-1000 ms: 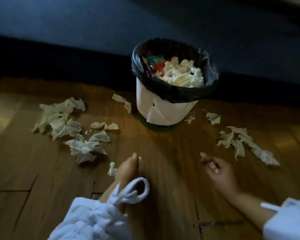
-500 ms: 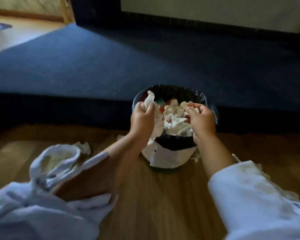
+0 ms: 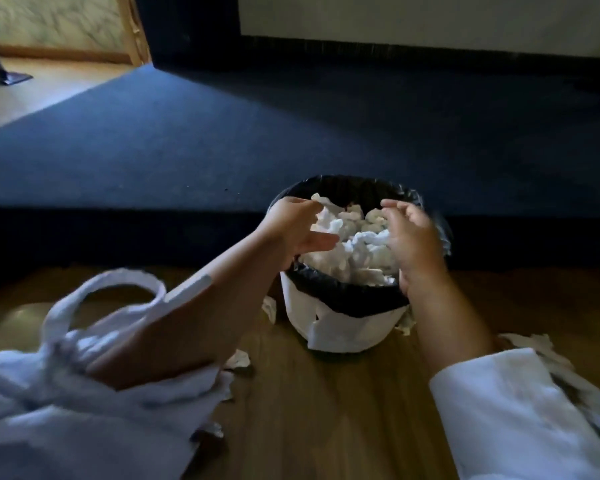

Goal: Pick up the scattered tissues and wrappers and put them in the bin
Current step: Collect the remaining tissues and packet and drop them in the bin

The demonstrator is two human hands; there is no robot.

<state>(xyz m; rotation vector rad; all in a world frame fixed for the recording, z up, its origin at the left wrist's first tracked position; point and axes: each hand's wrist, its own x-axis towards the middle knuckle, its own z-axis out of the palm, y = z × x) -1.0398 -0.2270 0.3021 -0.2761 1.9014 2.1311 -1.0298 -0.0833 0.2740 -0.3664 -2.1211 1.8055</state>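
Observation:
A white bin (image 3: 343, 327) with a black liner stands on the wooden floor, heaped with crumpled white tissues (image 3: 357, 240). My left hand (image 3: 297, 225) hovers over the bin's left rim with fingers spread and nothing in it. Over the right rim, my right hand (image 3: 411, 237) has loose fingers and holds nothing. A few tissue scraps lie on the floor: one (image 3: 269, 308) left of the bin's base, one (image 3: 238, 358) under my left forearm, one (image 3: 406, 323) at the right of the base, more (image 3: 534, 341) beside my right sleeve.
A dark blue carpet (image 3: 222, 140) begins just behind the bin, with a dark step edge between it and the wood floor (image 3: 326, 410). My loose white sleeves hang low at both sides. A metal stand foot (image 3: 4, 77) sits far back left.
The view rose from the floor to the bin. Both hands carried tissues over the bin, gripped them half a second ago, and have since let go; their fingers are now spread.

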